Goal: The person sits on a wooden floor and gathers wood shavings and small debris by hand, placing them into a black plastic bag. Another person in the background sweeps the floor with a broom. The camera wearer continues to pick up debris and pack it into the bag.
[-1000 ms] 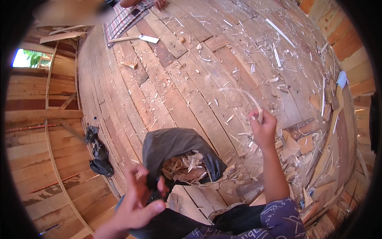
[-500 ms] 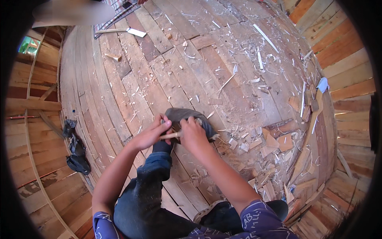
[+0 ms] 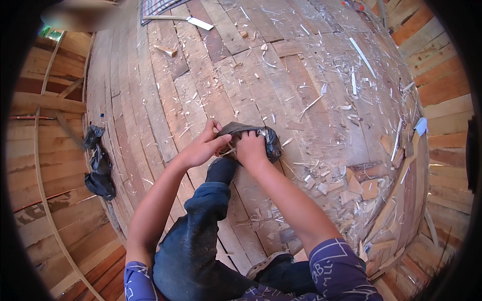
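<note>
A dark plastic bag [image 3: 272, 143] lies on the plank floor just beyond my shod foot [image 3: 222, 170]. My left hand [image 3: 207, 144] is at its left edge, thumb and fingers closed on the dark plastic. At the bag's mouth, my right hand [image 3: 251, 149] has its fingers bent and the tips hidden inside. Whatever those fingers hold cannot be seen. Thin pale wood slivers show between the two hands.
Wood shavings and chips [image 3: 359, 186] litter the floor, thickest at the right. A wooden-handled blade [image 3: 200, 23] lies at the far left by a checked cloth [image 3: 159, 6]. Black plastic bags [image 3: 100, 168] sit along the left plank wall. Another pale-bladed tool [image 3: 420, 126] leans at right.
The light wooden stick seen in my right hand is out of sight, and that hand's fingers have gone into the bag's mouth. The view has shifted, moving the floor things rightward.
</note>
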{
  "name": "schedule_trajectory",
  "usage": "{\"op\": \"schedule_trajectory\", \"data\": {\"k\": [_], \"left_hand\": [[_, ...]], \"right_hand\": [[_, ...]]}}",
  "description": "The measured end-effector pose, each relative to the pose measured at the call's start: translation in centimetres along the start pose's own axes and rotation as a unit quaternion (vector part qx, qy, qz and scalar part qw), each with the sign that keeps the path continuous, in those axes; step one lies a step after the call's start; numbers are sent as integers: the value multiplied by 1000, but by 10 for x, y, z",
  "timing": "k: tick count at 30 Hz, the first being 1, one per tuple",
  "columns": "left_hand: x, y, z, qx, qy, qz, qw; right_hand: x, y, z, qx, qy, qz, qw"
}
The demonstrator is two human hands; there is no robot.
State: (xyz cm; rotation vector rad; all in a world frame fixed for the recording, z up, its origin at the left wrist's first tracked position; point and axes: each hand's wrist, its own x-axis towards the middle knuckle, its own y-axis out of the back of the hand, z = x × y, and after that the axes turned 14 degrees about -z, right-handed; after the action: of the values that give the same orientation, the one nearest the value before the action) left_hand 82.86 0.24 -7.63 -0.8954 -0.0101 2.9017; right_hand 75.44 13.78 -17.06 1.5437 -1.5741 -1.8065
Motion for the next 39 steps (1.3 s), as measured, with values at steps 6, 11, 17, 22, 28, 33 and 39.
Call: {"op": "schedule_trajectory", "data": {"k": [6, 11, 17, 22, 28, 33, 39], "left_hand": [[-5, 37, -34, -111, 22, -19, 993], [-5, 55, -46, -219, -18, -41, 975], [-5, 38, -21, -100, -25, -74, 992], [0, 29, -28, -65, -58, -63, 994], [5, 14, -20, -200, -59, -45, 977], [6, 15, -25, -272, -42, -1, 961], [-4, 16, -28, -204, -65, -32, 976]], "right_hand": [[-2, 6, 21, 64, 73, 12, 995], [-23, 15, 39, 133, 114, 18, 984], [-31, 43, 44, 208, 104, -7, 972], [-47, 66, 31, 159, 146, -4, 977], [-45, 57, 8, 102, 148, -13, 984], [-34, 25, 23, 140, 159, 112, 971], [-12, 16, 9, -43, -68, 52, 995]]}}
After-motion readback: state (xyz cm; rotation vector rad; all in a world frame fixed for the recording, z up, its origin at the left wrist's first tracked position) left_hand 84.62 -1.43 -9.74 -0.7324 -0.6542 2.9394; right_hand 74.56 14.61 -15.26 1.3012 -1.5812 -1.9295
